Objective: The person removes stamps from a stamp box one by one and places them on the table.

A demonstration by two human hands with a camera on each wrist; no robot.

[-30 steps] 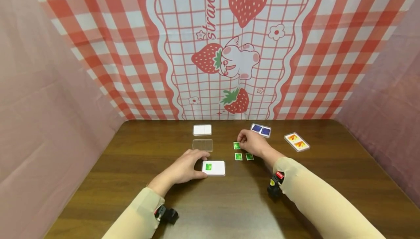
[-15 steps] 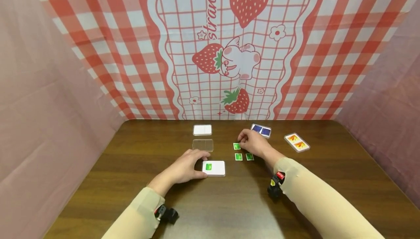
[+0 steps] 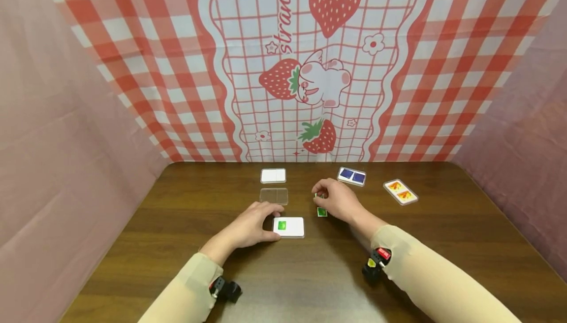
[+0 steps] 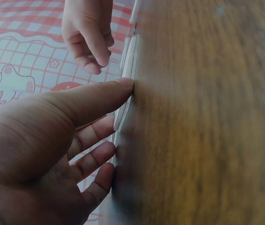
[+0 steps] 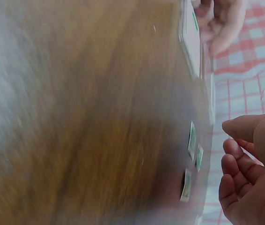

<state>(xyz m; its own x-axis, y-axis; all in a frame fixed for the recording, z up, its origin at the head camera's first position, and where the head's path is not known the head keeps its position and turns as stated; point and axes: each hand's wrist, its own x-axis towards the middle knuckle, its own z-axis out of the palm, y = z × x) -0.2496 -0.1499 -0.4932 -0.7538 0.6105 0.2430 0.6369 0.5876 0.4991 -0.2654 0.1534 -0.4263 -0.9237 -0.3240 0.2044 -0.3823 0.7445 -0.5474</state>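
My left hand (image 3: 253,225) holds a white card in a clear plastic case (image 3: 293,227), its thumb at the near edge and fingers towards the far edge. One small green picture square (image 3: 282,225) lies on the card's left half. In the left wrist view the thumb (image 4: 102,96) touches the case's rim. Over the loose green squares hovers my right hand (image 3: 338,199), fingers loosely bent. The right wrist view shows a gap between its thumb and index finger, with nothing visible there. Three green squares (image 5: 192,139) lie on the table below; the hand partly hides them in the head view.
Behind the left hand lie an empty clear case (image 3: 273,196) and another white card (image 3: 273,175). At the back right are a card with two dark blue squares (image 3: 352,176) and one with two orange pictures (image 3: 400,192). A checked cloth (image 3: 177,67) hangs behind the table.
My right hand has shifted slightly left and towards me, now covering more of the green squares. The left hand and its card have stayed in place.
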